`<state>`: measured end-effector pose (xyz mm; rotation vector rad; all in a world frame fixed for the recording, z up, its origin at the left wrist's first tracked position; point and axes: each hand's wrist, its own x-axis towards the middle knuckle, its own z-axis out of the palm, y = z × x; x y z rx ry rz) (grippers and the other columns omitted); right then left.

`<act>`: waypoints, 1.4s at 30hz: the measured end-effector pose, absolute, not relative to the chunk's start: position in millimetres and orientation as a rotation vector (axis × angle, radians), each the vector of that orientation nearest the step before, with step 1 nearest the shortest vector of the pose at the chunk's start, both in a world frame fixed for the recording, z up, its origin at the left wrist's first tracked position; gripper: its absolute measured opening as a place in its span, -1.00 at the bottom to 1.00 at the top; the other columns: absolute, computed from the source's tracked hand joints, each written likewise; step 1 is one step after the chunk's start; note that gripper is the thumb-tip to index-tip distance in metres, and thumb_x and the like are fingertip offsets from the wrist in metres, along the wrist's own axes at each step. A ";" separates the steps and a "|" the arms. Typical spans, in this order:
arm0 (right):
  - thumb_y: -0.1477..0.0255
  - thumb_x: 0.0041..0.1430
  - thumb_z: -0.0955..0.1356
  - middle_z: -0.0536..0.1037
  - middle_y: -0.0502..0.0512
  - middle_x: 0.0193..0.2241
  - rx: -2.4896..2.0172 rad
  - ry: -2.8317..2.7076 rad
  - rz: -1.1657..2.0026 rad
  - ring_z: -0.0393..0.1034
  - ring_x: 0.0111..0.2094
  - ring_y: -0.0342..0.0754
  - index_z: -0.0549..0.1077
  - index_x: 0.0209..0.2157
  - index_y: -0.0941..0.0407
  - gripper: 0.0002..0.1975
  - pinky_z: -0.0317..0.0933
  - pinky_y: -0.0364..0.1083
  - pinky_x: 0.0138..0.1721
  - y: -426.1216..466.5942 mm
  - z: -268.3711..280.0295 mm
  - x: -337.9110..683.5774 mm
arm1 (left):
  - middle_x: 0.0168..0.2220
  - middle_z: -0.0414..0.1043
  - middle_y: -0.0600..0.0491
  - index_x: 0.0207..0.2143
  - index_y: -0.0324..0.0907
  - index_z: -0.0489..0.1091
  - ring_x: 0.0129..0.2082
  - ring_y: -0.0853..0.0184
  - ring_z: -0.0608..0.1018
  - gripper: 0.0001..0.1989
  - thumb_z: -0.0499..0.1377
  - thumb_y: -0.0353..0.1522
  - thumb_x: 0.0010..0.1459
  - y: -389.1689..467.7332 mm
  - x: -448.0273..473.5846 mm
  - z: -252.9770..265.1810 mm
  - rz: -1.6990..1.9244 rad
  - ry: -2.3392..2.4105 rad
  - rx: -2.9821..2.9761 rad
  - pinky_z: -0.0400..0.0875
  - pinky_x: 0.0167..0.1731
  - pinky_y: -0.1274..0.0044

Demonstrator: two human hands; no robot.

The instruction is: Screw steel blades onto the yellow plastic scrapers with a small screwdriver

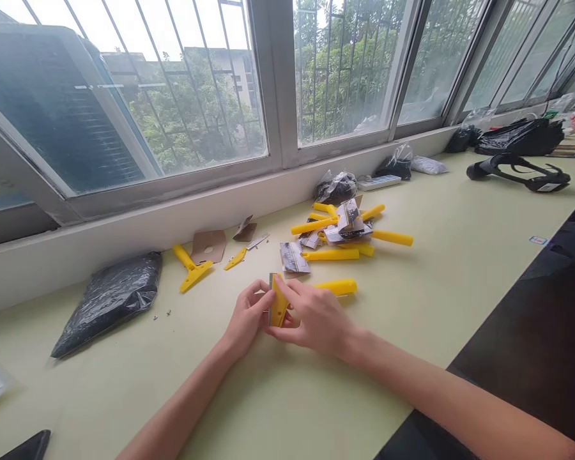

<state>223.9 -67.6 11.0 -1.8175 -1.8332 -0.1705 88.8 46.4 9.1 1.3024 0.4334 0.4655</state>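
Your left hand (247,314) and right hand (311,314) both grip the yellow scraper (278,305) on the table (278,396) — you seem to be fitting its head — next, press evenly.

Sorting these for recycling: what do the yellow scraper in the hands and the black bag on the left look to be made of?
The yellow scraper, held by the left hand and right hand, looks like moulded plastic: uniform colour, smooth dull sheen. A grey edge at its top may be a metal blade. The black bag looks like thin glossy plastic film, wrinkled with highlights.
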 end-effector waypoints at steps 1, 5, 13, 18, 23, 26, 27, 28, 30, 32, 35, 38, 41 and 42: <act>-0.02 0.21 0.35 0.56 0.23 -0.13 -1.812 -1.839 -0.171 0.51 -0.26 0.04 0.20 0.33 0.28 -0.14 0.39 -0.04 -0.34 -67.6 10.5 224.3 | -0.39 0.56 0.03 -0.32 -0.14 0.23 -0.43 0.20 0.65 -0.71 0.25 -0.18 0.23 46.4 88.5 9.1 0.461 0.433 1.309 0.57 -0.39 0.38; -0.01 0.22 0.36 0.56 0.24 -0.15 -1.790 -1.837 -0.193 0.52 -0.27 0.05 0.21 0.32 0.29 -0.16 0.40 -0.03 -0.35 -66.8 7.7 225.7 | -0.38 0.56 0.04 -0.34 -0.14 0.20 -0.43 0.21 0.65 -0.69 0.25 -0.17 0.24 45.9 88.4 9.9 0.451 0.416 1.329 0.55 -0.40 0.42; -0.04 0.23 0.34 0.58 0.23 -0.18 -1.768 -1.816 -0.244 0.53 -0.30 0.04 0.27 0.28 0.28 -0.18 0.39 -0.05 -0.38 -64.1 2.5 227.4 | -0.43 0.54 0.07 -0.37 -0.13 0.17 -0.45 0.26 0.63 -0.63 0.27 -0.12 0.20 42.0 91.0 12.4 0.480 0.417 1.328 0.52 -0.41 0.46; -0.06 0.22 0.34 0.59 0.24 -0.19 -1.773 -1.820 -0.253 0.54 -0.31 0.04 0.30 0.26 0.27 -0.19 0.39 -0.05 -0.39 -64.3 2.0 228.3 | -0.46 0.52 0.09 -0.38 -0.12 0.17 -0.47 0.27 0.62 -0.59 0.29 -0.08 0.16 40.0 92.4 13.6 0.486 0.434 1.338 0.50 -0.43 0.48; -0.08 0.21 0.34 0.58 0.24 -0.16 -1.776 -1.829 -0.216 0.54 -0.28 0.05 0.31 0.25 0.23 -0.20 0.41 -0.04 -0.36 -65.7 2.7 228.7 | -0.48 0.52 0.10 -0.39 -0.13 0.17 -0.47 0.28 0.62 -0.60 0.27 -0.08 0.18 39.9 93.1 13.2 0.492 0.439 1.372 0.45 -0.49 0.54; -0.09 0.19 0.34 0.57 0.23 -0.17 -1.789 -1.827 -0.212 0.54 -0.29 0.05 0.30 0.26 0.23 -0.18 0.41 -0.04 -0.36 -66.2 3.0 228.4 | -0.47 0.53 0.08 -0.38 -0.13 0.17 -0.47 0.27 0.62 -0.62 0.25 -0.09 0.21 39.9 93.0 13.2 0.493 0.433 1.389 0.46 -0.48 0.53; -0.09 0.19 0.35 0.57 0.23 -0.18 -1.793 -1.826 -0.212 0.54 -0.29 0.05 0.30 0.26 0.24 -0.17 0.41 -0.04 -0.36 -66.2 3.0 228.3 | -0.46 0.53 0.07 -0.38 -0.13 0.18 -0.47 0.26 0.62 -0.62 0.25 -0.08 0.21 39.7 92.8 13.5 0.494 0.434 1.398 0.47 -0.47 0.52; -0.09 0.19 0.35 0.57 0.22 -0.18 -1.796 -1.825 -0.209 0.54 -0.30 0.05 0.29 0.26 0.24 -0.17 0.41 -0.04 -0.37 -66.2 3.0 228.3 | -0.45 0.54 0.06 -0.38 -0.13 0.18 -0.47 0.26 0.62 -0.62 0.24 -0.08 0.21 39.4 92.5 14.0 0.496 0.440 1.410 0.47 -0.48 0.51; -0.09 0.19 0.35 0.56 0.21 -0.20 -1.797 -1.822 -0.201 0.54 -0.30 0.05 0.28 0.27 0.24 -0.16 0.42 -0.04 -0.37 -66.1 2.7 228.6 | -0.45 0.55 0.05 -0.38 -0.13 0.20 -0.48 0.26 0.62 -0.61 0.25 -0.06 0.20 38.7 91.6 15.6 0.500 0.459 1.433 0.46 -0.49 0.52; -0.08 0.18 0.36 0.56 0.21 -0.19 -1.791 -1.819 -0.197 0.54 -0.29 0.05 0.26 0.29 0.22 -0.15 0.42 -0.03 -0.36 -66.2 2.0 229.2 | -0.44 0.56 0.05 -0.34 -0.13 0.24 -0.47 0.27 0.61 -0.63 0.23 -0.05 0.20 38.1 90.6 17.6 0.485 0.462 1.449 0.46 -0.49 0.52; -0.05 0.16 0.40 0.56 0.23 -0.15 -1.762 -1.816 -0.203 0.54 -0.26 0.07 0.13 0.36 0.20 -0.08 0.44 -0.02 -0.34 -66.6 0.3 230.1 | -0.39 0.58 0.03 -0.19 -0.13 0.32 -0.43 0.25 0.63 -0.66 0.19 -0.05 0.25 37.7 89.5 19.4 0.430 0.434 1.495 0.47 -0.45 0.51; -0.04 0.13 0.42 0.56 0.23 -0.13 -1.734 -1.799 -0.191 0.54 -0.29 0.07 -0.02 0.41 0.16 0.02 0.44 0.00 -0.35 -67.0 -1.9 230.8 | -0.39 0.57 0.03 -0.16 -0.15 0.34 -0.41 0.26 0.63 -0.68 0.15 -0.08 0.30 38.1 89.4 17.5 0.433 0.403 1.553 0.43 -0.48 0.56; -0.04 0.10 0.44 0.57 0.23 -0.08 -1.702 -1.786 -0.159 0.55 -0.32 0.06 -0.08 0.43 0.13 0.06 0.45 0.01 -0.32 -67.5 -3.4 232.0 | -0.45 0.52 0.08 -0.28 -0.14 0.28 -0.49 0.33 0.59 -0.71 0.15 -0.11 0.31 38.6 90.0 13.3 0.481 0.387 1.568 0.34 -0.56 0.61; -0.04 0.11 0.44 0.56 0.25 -0.04 -1.686 -1.788 -0.150 0.56 -0.31 0.05 -0.08 0.43 0.12 0.06 0.46 0.01 -0.31 -67.8 -3.6 232.5 | -0.46 0.51 0.10 -0.30 -0.14 0.26 -0.51 0.34 0.58 -0.71 0.15 -0.12 0.31 38.5 90.2 12.2 0.497 0.388 1.574 0.33 -0.57 0.61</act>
